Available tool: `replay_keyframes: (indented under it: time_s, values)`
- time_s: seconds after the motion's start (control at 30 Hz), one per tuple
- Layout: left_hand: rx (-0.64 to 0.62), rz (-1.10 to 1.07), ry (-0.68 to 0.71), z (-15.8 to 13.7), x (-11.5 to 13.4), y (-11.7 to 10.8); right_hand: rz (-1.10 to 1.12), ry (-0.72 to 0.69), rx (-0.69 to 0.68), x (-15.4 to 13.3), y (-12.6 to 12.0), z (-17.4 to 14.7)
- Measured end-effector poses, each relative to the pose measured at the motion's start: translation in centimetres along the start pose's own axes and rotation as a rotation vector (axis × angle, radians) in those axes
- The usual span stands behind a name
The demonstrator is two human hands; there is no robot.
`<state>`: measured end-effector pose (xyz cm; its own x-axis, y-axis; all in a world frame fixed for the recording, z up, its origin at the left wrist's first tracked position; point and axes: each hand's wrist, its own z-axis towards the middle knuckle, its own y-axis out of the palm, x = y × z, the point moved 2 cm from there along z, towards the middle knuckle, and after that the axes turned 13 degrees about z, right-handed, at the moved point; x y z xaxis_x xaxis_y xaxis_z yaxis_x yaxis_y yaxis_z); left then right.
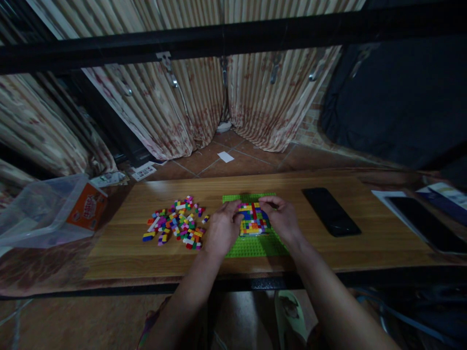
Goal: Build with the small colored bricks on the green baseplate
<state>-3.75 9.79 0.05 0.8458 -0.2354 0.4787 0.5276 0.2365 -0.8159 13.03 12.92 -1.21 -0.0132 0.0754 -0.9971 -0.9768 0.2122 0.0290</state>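
A block of multicoloured toy building bricks stands on a green studded baseplate in the middle of the wooden board. My left hand is closed against its left side, fingers curled and the thumb at its edge. On the opposite side my right hand bends its fingers and thumb round the build's upper right edge. Whether either hand also pinches a loose brick is too small to see. To the left lies a loose pile of small coloured bricks, nearest to my left hand.
A black phone lies right of the baseplate on the wooden board. A clear plastic tub with an orange label stands at the far left. Another dark device sits at the far right. Striped curtains hang behind.
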Motion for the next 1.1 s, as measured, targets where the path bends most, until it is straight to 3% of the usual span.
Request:
replay_keyframes:
  time_s: [0.7, 0.93, 1.1]
  values:
    - [0.018, 0.045, 0.052, 0.0, 0.6, 0.0, -0.075, -0.012, -0.024, 0.1, 0.0, -0.1]
    - [0.039, -0.19, -0.057, -0.1, 0.0, 0.2, -0.098, -0.06, -0.07, 1.0, 0.5, -0.3]
    - [0.022, -0.411, -0.26, 0.3, -1.2, 1.2, -0.143, -0.082, -0.102, 1.7, 1.0, -0.4]
